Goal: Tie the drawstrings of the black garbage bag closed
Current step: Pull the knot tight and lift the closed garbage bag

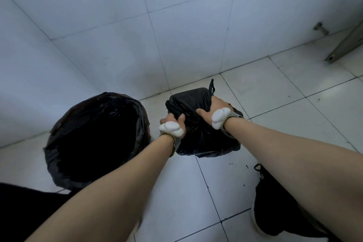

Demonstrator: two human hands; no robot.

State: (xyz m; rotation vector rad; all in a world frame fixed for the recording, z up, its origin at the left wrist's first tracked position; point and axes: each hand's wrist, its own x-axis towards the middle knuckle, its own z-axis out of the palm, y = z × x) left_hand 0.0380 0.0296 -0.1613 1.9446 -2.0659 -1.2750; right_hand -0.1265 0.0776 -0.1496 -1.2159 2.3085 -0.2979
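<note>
A filled black garbage bag (198,139) sits on the white tiled floor in front of me, close to the wall. My left hand (172,122) grips the gathered plastic at the bag's left top. My right hand (212,110) presses and clutches the bag's top right. A black drawstring loop (211,86) sticks up behind my right hand's fingers. Each hand carries a white device strapped at the wrist. The bag's mouth is hidden under my hands.
A bin lined with a black bag (96,139) stands open to the left, against the wall corner. My black shoe (273,202) is at the lower right. A metal doorstop (320,28) and a metal frame edge (345,45) are at the far right.
</note>
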